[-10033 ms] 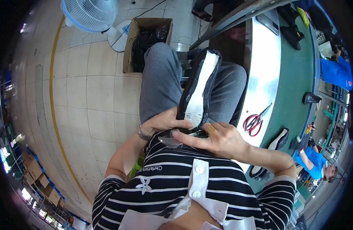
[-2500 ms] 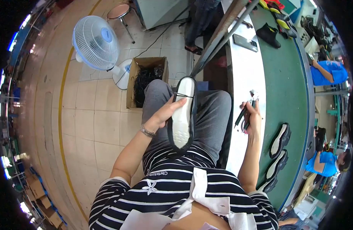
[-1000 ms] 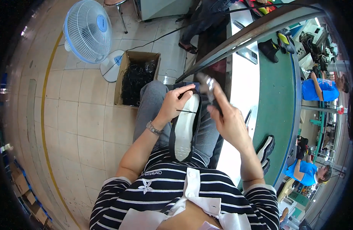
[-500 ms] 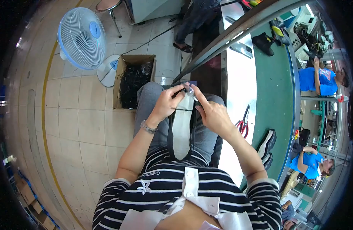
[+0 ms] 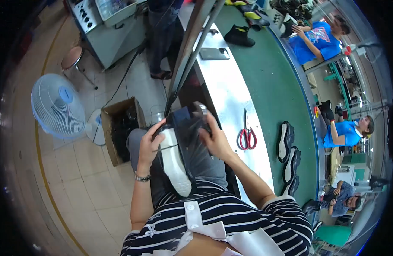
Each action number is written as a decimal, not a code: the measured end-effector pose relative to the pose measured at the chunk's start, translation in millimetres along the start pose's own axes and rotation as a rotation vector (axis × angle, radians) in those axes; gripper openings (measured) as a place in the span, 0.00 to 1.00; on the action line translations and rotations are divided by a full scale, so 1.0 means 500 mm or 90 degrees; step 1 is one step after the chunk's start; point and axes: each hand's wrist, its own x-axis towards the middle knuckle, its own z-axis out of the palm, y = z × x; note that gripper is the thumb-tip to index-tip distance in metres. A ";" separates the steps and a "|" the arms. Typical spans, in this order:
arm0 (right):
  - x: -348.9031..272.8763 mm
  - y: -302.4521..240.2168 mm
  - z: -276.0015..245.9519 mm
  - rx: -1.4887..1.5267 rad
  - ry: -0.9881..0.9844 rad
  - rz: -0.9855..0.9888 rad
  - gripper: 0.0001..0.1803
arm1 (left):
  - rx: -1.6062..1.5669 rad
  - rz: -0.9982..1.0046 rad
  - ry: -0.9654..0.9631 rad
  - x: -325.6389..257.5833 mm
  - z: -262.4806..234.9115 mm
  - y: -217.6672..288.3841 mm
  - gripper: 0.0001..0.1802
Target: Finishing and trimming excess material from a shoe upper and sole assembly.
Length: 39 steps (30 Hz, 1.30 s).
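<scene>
A black shoe with a long white underside lies bottom up across my lap, its narrow end towards my belly. A thin dark band crosses the white face near the far end. My left hand grips the far left edge of this shoe, fingers wrapped round its side. To the right of it, my right hand is closed round a hand tool with a rounded, shiny metal head. Motion blurs that tool, so its exact kind is unclear. Its head stands beyond the shoe's far right side, near a dark blue patch.
Red-handled scissors and a phone lie on the metal bench edge. Shoe soles and a black shoe sit on the green belt. A slanted metal post, carton and fan are nearby.
My view has swung, shifting the scene. My hands have moved apart; the right hand has lifted the metal-headed tool to the right, away from the shoe's far end, where both hands met before.
</scene>
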 end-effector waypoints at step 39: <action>-0.215 -0.073 -0.084 0.540 -0.537 0.422 0.52 | 0.329 0.165 0.276 -0.122 0.090 0.030 0.13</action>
